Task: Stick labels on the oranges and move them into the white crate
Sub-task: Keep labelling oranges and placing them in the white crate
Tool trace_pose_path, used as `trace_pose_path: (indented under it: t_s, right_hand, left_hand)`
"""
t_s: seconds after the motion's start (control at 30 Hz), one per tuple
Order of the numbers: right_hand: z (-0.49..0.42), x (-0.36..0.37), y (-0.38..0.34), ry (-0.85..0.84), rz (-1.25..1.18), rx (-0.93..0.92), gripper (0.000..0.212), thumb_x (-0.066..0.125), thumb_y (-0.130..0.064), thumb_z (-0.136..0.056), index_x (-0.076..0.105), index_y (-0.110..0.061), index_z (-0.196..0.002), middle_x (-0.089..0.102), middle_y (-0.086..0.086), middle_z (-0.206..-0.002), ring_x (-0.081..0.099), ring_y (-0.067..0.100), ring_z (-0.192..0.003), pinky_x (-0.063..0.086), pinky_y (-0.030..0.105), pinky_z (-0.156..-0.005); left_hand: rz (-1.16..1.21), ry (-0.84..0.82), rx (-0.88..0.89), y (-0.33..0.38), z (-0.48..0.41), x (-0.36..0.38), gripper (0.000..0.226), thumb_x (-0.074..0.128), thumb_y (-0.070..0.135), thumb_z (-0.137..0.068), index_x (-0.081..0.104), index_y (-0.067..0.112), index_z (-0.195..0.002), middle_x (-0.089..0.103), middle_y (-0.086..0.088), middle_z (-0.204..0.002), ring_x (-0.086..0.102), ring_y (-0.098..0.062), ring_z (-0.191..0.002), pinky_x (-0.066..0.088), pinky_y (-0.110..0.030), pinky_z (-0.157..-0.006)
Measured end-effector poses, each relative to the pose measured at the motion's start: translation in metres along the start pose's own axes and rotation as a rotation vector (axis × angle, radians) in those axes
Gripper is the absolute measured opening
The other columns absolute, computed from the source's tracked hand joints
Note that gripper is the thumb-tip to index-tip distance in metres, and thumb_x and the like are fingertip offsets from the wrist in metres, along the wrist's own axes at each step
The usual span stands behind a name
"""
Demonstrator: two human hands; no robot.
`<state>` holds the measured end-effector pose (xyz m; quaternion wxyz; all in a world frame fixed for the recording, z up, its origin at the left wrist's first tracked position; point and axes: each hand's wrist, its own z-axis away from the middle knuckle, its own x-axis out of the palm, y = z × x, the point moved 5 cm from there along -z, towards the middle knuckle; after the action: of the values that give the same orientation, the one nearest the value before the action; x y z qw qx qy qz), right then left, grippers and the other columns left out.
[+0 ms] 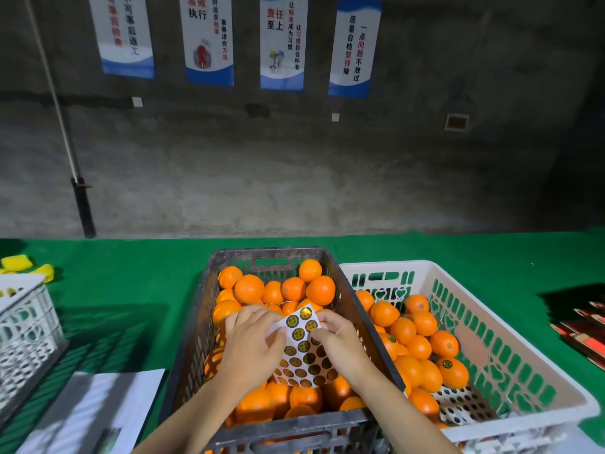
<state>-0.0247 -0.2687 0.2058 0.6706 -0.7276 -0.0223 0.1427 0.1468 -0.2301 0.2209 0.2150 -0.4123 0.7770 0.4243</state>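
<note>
Table (131, 290): label sheet (302, 350) seemingly pinched between left hand (255, 342), right hand (337, 339).

The green-clothed tabletop (131, 290) carries a dark crate (271, 252), with the white crate (523, 365) just right of it. Left of the dark crate: paper sheets (98, 407), a second white crate (29, 322), yellow pieces (16, 262). Well right: dark flat packs (582, 329).

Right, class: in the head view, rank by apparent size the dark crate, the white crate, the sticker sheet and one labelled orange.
1. dark crate and white crate: they look alike and part of each is cut off, so unranked.
2. sticker sheet.
3. labelled orange.
</note>
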Motion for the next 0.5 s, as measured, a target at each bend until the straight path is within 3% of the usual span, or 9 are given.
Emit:
trace_pose_path:
  t_s: [0.07,0.13,0.23,0.3,0.37,0.5]
  right_hand:
    - [0.001,0.0,-0.001,0.03,0.009,-0.048,0.025,0.058,-0.011,-0.095,0.065,-0.031,-0.107,0.073,-0.005,-0.102,0.068,0.003,-0.095,0.052,0.015,-0.073]
    - [0.003,-0.006,-0.004,0.156,0.165,-0.144,0.027,0.063,-0.024,-0.095,0.055,-0.042,-0.114,0.063,-0.013,-0.106,0.06,-0.001,-0.097,0.05,0.017,-0.077]
    - [0.008,-0.01,-0.013,0.307,0.431,-0.349,0.023,0.063,-0.038,-0.094,0.052,-0.043,-0.114,0.052,-0.025,-0.105,0.053,0.001,-0.1,0.047,0.024,-0.083]
    - [0.011,0.0,-0.019,0.247,0.565,-0.467,0.018,0.058,-0.043,-0.097,0.059,-0.037,-0.113,0.049,-0.028,-0.105,0.052,0.001,-0.1,0.046,0.024,-0.084]
    - [0.013,0.011,-0.022,0.186,0.682,-0.559,0.024,0.053,-0.044,-0.099,0.065,-0.031,-0.116,0.051,-0.02,-0.109,0.052,0.004,-0.102,0.046,0.024,-0.087]
    - [0.014,0.019,-0.024,0.144,0.795,-0.62,0.032,0.051,-0.044,-0.1,0.068,-0.027,-0.12,0.057,-0.011,-0.112,0.053,0.01,-0.106,0.044,0.028,-0.093]
  left_hand:
    - [-0.008,0.025,0.005,0.001,0.0,-0.002,0.034,0.038,0.046,-0.088,0.067,0.03,-0.092,0.058,0.021,-0.088,0.049,-0.008,-0.103,0.041,-0.04,-0.091]
    - [-0.027,0.064,-0.018,-0.001,-0.001,-0.004,0.035,0.038,0.046,-0.089,0.069,0.03,-0.09,0.059,0.018,-0.084,0.052,-0.01,-0.097,0.04,-0.038,-0.086]
    - [-0.067,0.045,-0.048,-0.005,0.0,-0.002,0.028,0.042,0.04,-0.092,0.068,0.031,-0.093,0.062,0.017,-0.085,0.053,-0.01,-0.096,0.031,-0.032,-0.084]
    - [-0.078,0.009,-0.046,-0.006,0.0,0.0,0.027,0.041,0.036,-0.093,0.068,0.031,-0.096,0.063,0.017,-0.086,0.052,-0.009,-0.098,0.026,-0.029,-0.083]
    - [-0.075,-0.016,-0.033,-0.004,0.0,0.001,0.028,0.04,0.033,-0.094,0.068,0.031,-0.097,0.062,0.018,-0.086,0.051,-0.008,-0.097,0.028,-0.03,-0.084]
    - [-0.074,-0.044,0.005,0.002,0.0,0.002,0.029,0.039,0.03,-0.093,0.067,0.03,-0.098,0.057,0.02,-0.084,0.05,-0.007,-0.094,0.028,-0.03,-0.083]
